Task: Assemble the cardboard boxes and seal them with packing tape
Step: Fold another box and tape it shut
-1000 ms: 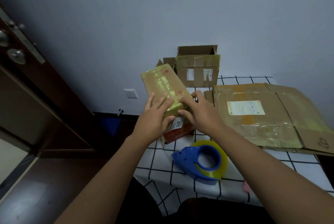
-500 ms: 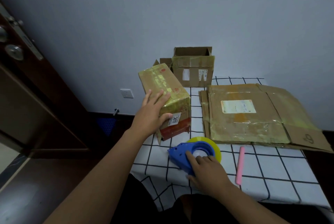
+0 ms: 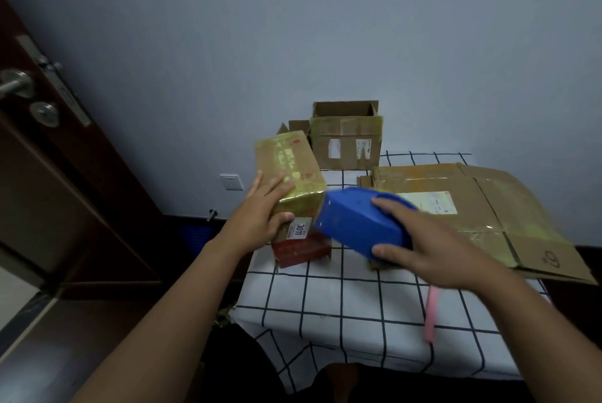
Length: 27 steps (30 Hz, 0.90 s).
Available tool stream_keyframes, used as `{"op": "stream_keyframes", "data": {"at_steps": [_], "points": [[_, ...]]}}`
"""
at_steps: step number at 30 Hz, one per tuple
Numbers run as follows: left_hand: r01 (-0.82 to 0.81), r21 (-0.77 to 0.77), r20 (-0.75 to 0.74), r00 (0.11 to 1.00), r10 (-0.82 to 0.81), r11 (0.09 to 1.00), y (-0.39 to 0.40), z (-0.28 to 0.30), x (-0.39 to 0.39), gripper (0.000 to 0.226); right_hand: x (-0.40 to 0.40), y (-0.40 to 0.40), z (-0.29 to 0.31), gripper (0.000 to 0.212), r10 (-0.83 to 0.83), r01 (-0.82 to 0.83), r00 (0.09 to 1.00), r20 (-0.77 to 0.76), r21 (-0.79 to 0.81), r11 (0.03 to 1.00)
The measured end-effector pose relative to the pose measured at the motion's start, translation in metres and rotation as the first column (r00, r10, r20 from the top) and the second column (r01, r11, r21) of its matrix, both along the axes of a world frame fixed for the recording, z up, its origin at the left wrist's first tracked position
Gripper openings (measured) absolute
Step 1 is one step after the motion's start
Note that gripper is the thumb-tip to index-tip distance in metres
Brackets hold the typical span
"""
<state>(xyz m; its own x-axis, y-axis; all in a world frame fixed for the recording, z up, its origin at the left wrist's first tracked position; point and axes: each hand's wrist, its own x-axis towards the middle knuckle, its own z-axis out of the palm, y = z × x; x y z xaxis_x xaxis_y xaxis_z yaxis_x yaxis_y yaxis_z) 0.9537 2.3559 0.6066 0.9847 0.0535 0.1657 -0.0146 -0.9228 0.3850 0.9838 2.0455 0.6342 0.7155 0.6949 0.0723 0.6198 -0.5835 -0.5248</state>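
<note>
Taped box (image 3: 290,174) under flat left hand (image 3: 260,217), blue tape dispenser (image 3: 358,223) gripped in right hand (image 3: 430,246) alongside

The tape dispenser (image 3: 356,226) gripped by the right hand (image 3: 430,249) is motion-blurred, and its tape roll and cutting edge cannot be made out. Beyond that grip, the dispenser and hand cover the near left corner of the flattened cardboard (image 3: 488,207), and the wrist hides the upper end of the pink stick (image 3: 430,318). The left hand (image 3: 260,217) covers the near left corner of the small box (image 3: 290,171), whose label print is too small to read.
</note>
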Motion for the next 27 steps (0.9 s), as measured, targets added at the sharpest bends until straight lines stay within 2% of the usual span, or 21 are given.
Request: {"op": "stream_keyframes", "data": {"at_steps": [4, 9, 11, 12, 13, 15, 16, 19, 21, 24, 27], "points": [[0.087, 0.024, 0.002, 0.996, -0.088, 0.996, -0.020, 0.000, -0.007, 0.063, 0.020, 0.006, 0.033, 0.071, -0.051, 0.044, 0.998, 0.045, 0.139, 0.989], [0.134, 0.033, -0.036, 0.991, -0.133, 0.990, -0.033, -0.007, -0.014, 0.065, 0.038, 0.027, 0.041, 0.071, 0.014, -0.022, 0.997, 0.081, 0.100, 0.995], [0.130, -0.045, -0.075, 0.988, -0.134, 0.990, -0.027, -0.008, -0.014, 0.070, 0.042, 0.033, 0.038, 0.072, 0.046, -0.054, 0.995, 0.086, 0.084, 0.995], [0.109, -0.154, -0.083, 0.989, -0.123, 0.982, -0.025, -0.006, -0.013, 0.070, 0.045, 0.035, 0.037, 0.072, 0.058, -0.065, 0.995, 0.086, 0.080, 0.995], [0.069, -0.309, -0.079, 0.992, -0.098, 0.949, -0.023, -0.003, -0.013, 0.066, 0.047, 0.037, 0.037, 0.073, 0.066, -0.074, 0.994, 0.090, 0.082, 0.994], [-0.017, -0.634, -0.049, 0.999, -0.019, 0.773, -0.022, 0.009, -0.011, 0.051, 0.051, 0.039, 0.037, 0.075, 0.074, -0.083, 0.992, 0.100, 0.088, 0.993], [-0.033, -0.711, -0.033, 0.999, 0.014, 0.703, -0.022, 0.017, -0.010, 0.047, 0.053, 0.040, 0.038, 0.077, 0.075, -0.084, 0.992, 0.099, 0.088, 0.993], [0.013, -0.822, 0.069, 0.995, 0.077, 0.569, -0.014, 0.031, -0.005, 0.041, 0.056, 0.043, 0.040, 0.081, 0.090, -0.096, 0.992, 0.088, 0.065, 0.993], [0.065, -0.870, 0.107, 0.993, 0.057, 0.489, -0.009, 0.035, -0.001, 0.038, 0.058, 0.045, 0.040, 0.082, 0.103, -0.107, 0.991, 0.089, 0.047, 0.993], [0.111, -0.873, 0.141, 0.990, 0.029, 0.476, -0.005, 0.042, 0.001, 0.032, 0.060, 0.049, 0.042, 0.081, 0.124, -0.127, 0.987, 0.107, 0.025, 0.992], [0.145, -0.851, 0.181, 0.983, 0.023, 0.504, -0.003, 0.044, -0.001, 0.031, 0.062, 0.055, 0.044, 0.078, 0.141, -0.144, 0.984, 0.111, 0.021, 0.989]]}}
